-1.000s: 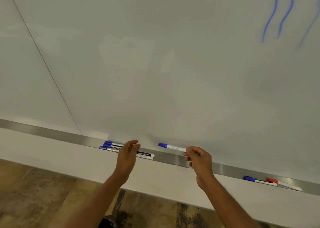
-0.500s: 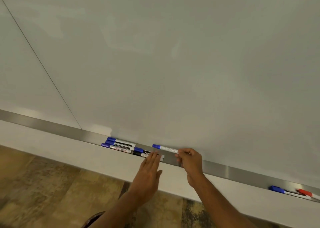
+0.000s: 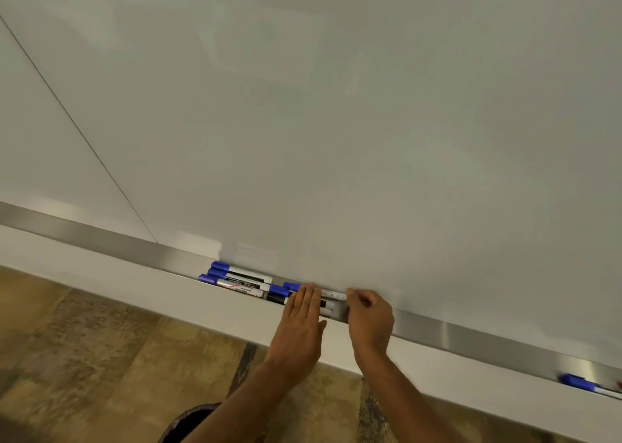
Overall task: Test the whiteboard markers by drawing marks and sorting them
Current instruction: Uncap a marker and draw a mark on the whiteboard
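A large whiteboard (image 3: 336, 123) fills the upper view, with a steel marker ledge (image 3: 101, 237) along its bottom edge. Several blue-capped markers (image 3: 240, 279) lie bunched on the ledge. My right hand (image 3: 368, 321) pinches the tail of a slim blue-capped white marker (image 3: 331, 294), held low over the ledge beside the bunch. My left hand (image 3: 303, 321) lies flat with fingers together and straight, its fingertips resting on the right end of the bunch and across the held marker.
Another blue-capped marker (image 3: 579, 383) lies on the ledge at the far right edge of view. A white wall band runs under the ledge, above a brown patterned floor (image 3: 101, 358). A dark round object (image 3: 188, 422) sits at the bottom edge.
My right hand has lowered the blue marker to the ledge next to the bunch. My left hand moved right and forward onto the markers. The view tilted down, so the blue scribbles are out of sight.
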`<state>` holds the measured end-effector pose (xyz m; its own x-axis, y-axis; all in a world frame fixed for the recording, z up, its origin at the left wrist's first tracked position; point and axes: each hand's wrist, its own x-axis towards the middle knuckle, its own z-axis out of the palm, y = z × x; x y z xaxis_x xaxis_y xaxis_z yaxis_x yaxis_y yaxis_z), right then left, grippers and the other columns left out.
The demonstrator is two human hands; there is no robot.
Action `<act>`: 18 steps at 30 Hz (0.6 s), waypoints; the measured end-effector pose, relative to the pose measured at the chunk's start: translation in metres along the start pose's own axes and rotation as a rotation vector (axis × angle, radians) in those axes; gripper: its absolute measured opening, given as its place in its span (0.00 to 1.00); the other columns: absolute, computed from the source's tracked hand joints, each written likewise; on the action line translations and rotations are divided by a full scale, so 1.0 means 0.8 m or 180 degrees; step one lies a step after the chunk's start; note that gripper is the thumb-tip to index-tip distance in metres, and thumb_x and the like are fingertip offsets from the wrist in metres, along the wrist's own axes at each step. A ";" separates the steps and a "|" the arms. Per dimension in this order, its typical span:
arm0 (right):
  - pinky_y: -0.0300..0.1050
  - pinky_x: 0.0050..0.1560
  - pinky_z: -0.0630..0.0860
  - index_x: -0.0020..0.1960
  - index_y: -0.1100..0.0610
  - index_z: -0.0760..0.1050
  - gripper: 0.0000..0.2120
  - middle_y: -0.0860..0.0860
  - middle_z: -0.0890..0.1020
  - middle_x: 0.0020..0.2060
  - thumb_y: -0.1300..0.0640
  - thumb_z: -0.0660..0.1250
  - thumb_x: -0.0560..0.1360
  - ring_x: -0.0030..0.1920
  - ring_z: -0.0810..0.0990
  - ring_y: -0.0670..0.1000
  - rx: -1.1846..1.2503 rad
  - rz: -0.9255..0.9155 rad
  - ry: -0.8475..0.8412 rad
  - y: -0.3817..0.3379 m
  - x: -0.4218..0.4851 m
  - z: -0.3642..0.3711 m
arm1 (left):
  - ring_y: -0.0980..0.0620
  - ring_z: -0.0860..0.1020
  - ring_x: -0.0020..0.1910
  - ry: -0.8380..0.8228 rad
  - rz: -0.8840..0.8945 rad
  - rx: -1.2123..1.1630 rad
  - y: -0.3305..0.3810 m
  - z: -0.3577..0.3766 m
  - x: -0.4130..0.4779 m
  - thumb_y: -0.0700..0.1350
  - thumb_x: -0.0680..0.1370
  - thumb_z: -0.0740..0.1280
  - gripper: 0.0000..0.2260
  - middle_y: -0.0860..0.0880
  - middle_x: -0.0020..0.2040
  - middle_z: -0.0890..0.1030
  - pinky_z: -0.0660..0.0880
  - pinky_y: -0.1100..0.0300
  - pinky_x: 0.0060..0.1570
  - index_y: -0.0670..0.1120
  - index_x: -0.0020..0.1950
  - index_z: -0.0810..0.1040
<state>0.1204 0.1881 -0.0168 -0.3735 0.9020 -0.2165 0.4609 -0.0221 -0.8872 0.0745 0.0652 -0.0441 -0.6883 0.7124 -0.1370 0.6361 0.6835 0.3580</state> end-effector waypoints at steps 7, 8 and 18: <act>0.31 0.39 0.71 0.47 0.54 0.81 0.07 0.46 0.82 0.41 0.60 0.66 0.79 0.42 0.80 0.44 -0.0372 -0.0490 -0.0388 0.002 -0.005 0.006 | 0.47 0.34 0.79 0.0123 -0.0127 0.0228 -0.004 0.002 0.001 0.53 0.85 0.42 0.26 0.47 0.77 0.32 0.33 0.53 0.76 0.46 0.75 0.30; 0.28 0.38 0.70 0.47 0.54 0.81 0.07 0.46 0.82 0.41 0.60 0.66 0.80 0.41 0.79 0.42 -0.0388 -0.0510 -0.0445 0.002 -0.005 0.007 | 0.47 0.34 0.79 0.0175 -0.0152 0.0217 -0.004 0.002 0.001 0.53 0.86 0.45 0.26 0.46 0.77 0.33 0.33 0.53 0.75 0.46 0.75 0.31; 0.28 0.40 0.73 0.48 0.54 0.81 0.06 0.47 0.83 0.43 0.60 0.66 0.80 0.44 0.81 0.44 -0.0421 -0.0715 -0.0666 0.011 -0.007 0.013 | 0.43 0.36 0.78 0.0347 -0.0164 0.0434 -0.019 0.007 0.002 0.54 0.86 0.49 0.28 0.43 0.79 0.36 0.33 0.50 0.73 0.43 0.77 0.36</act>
<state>0.1183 0.1781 -0.0277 -0.6285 0.7696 -0.1127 0.4436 0.2357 -0.8647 0.0656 0.0570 -0.0546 -0.7503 0.6594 -0.0483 0.6353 0.7392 0.2237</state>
